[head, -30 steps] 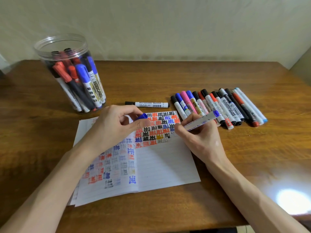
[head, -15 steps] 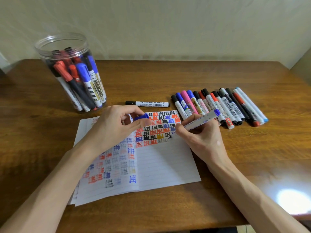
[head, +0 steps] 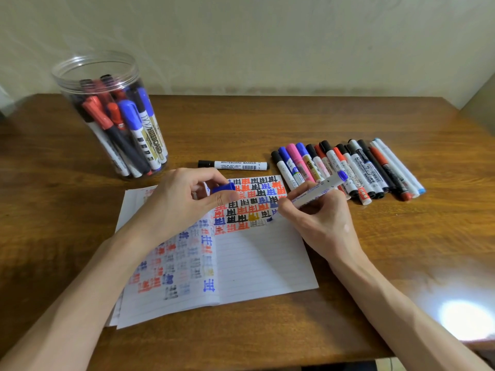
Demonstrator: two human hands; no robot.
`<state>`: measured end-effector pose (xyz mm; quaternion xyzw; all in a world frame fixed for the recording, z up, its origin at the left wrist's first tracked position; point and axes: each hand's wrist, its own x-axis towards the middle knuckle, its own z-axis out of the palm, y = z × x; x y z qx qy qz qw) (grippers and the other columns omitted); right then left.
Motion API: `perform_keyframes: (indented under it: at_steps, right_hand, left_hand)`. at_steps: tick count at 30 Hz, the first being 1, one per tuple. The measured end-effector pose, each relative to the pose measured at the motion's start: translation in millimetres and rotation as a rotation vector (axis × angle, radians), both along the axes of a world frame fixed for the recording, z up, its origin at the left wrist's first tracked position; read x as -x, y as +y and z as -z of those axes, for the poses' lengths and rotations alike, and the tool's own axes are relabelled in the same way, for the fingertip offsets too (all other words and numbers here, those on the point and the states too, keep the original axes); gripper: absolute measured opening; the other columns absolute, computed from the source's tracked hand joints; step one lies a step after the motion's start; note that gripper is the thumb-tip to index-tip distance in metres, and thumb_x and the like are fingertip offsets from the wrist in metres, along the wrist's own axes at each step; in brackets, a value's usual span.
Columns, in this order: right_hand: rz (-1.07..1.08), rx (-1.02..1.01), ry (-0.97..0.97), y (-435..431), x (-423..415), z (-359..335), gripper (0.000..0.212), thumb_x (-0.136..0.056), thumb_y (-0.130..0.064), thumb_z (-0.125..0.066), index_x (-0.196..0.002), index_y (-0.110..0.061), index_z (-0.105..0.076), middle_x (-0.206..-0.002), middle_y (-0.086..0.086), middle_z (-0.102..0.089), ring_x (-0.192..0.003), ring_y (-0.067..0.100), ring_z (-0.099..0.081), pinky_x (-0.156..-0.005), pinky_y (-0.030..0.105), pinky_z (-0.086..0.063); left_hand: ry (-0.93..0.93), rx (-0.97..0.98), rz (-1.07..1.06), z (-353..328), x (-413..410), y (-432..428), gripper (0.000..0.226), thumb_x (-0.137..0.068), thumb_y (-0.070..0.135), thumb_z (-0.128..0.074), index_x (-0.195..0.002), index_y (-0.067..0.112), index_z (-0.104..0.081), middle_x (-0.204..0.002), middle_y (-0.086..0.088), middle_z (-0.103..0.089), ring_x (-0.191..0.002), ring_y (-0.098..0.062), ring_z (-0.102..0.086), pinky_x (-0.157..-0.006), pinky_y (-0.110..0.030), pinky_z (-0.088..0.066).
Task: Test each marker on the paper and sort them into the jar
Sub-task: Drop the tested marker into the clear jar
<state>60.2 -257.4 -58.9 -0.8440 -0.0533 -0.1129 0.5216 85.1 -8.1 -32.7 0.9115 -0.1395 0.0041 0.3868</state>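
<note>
My right hand grips an uncapped blue marker like a pen, its tip on the lined paper beside rows of red, black and blue test marks. My left hand rests on the paper's left part and pinches the marker's blue cap between thumb and fingers. A clear plastic jar at the back left holds several capped markers standing upright. A row of several capped markers lies to the right of the paper.
A single black-capped whiteboard marker lies just behind the paper, between the jar and the row. The wooden table ends at a pale wall behind. A bright light reflection shows at the front right.
The right hand has shifted slightly lower on the paper with the marker, and a fresh blue mark shows under its tip. The left hand holds the cap in nearly the same place.
</note>
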Motion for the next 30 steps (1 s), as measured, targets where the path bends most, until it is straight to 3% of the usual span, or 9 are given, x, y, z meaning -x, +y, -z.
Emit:
perform_keyframes:
  at_steps: [4,9,15,17,21,26,30]
  right_hand:
    - [-0.017,-0.044,0.007,-0.1,0.0,0.0,0.018,-0.090,-0.006,-0.075,-0.073,-0.012,-0.071,-0.082,0.001,-0.080,-0.076,0.008,-0.076,-0.055,0.019,-0.055]
    - [-0.034,0.007,0.021,1.1,-0.8,1.6,0.013,-0.090,-0.010,-0.077,-0.077,-0.010,-0.072,-0.083,-0.004,-0.079,-0.078,0.004,-0.076,-0.057,0.024,-0.060]
    - [-0.006,0.004,0.015,-2.2,-1.5,1.2,0.013,-0.089,-0.014,-0.075,-0.077,-0.014,-0.069,-0.083,-0.002,-0.078,-0.076,0.011,-0.075,-0.056,0.030,-0.060]
    - [-0.006,-0.037,0.011,-2.0,-1.2,-0.3,0.018,-0.090,-0.011,-0.075,-0.074,-0.017,-0.067,-0.082,-0.003,-0.079,-0.076,0.008,-0.075,-0.055,0.021,-0.054]
    - [-0.015,-0.059,0.000,0.2,-0.7,-2.1,0.022,-0.091,-0.008,-0.074,-0.074,-0.020,-0.067,-0.084,-0.002,-0.080,-0.080,0.005,-0.076,-0.055,0.016,-0.052]
    - [-0.010,-0.029,0.011,0.1,-1.7,0.3,0.019,-0.092,-0.010,-0.075,-0.074,-0.013,-0.070,-0.081,-0.003,-0.080,-0.077,0.008,-0.077,-0.055,0.030,-0.061]
    - [-0.006,-0.008,0.014,0.4,-1.5,0.3,0.018,-0.093,-0.010,-0.075,-0.076,-0.009,-0.070,-0.080,-0.005,-0.080,-0.076,0.004,-0.077,-0.054,0.034,-0.061]
  left_hand:
    - [-0.003,0.002,0.010,-1.1,0.2,-0.6,0.040,-0.077,0.068,-0.063,-0.105,0.040,-0.069,-0.091,0.022,-0.072,-0.081,0.003,-0.071,-0.064,-0.026,-0.062]
    - [0.001,0.001,0.009,-1.6,0.6,-0.9,0.043,-0.076,0.071,-0.061,-0.105,0.040,-0.069,-0.092,0.021,-0.072,-0.082,0.003,-0.070,-0.064,-0.025,-0.061]
    - [0.022,0.014,0.011,-1.4,0.6,-0.6,0.043,-0.075,0.071,-0.060,-0.105,0.041,-0.068,-0.093,0.022,-0.072,-0.084,0.006,-0.070,-0.062,-0.020,-0.058]
    - [0.034,0.013,0.007,-1.2,0.7,-0.1,0.041,-0.077,0.070,-0.060,-0.104,0.040,-0.069,-0.093,0.019,-0.074,-0.083,0.004,-0.071,-0.064,-0.026,-0.061]
    - [0.048,0.060,0.004,-2.3,2.2,0.4,0.030,-0.086,0.059,-0.063,-0.103,0.036,-0.069,-0.092,0.013,-0.077,-0.082,0.000,-0.074,-0.065,-0.035,-0.064]
    - [0.005,0.059,0.021,-2.5,1.9,0.5,0.036,-0.092,0.057,-0.056,-0.111,0.030,-0.071,-0.097,0.014,-0.076,-0.088,-0.002,-0.073,-0.070,-0.031,-0.062]
    - [-0.059,0.061,0.028,0.3,1.1,0.5,0.035,-0.099,0.052,-0.051,-0.115,0.027,-0.070,-0.100,0.015,-0.073,-0.094,-0.001,-0.069,-0.074,-0.023,-0.056]
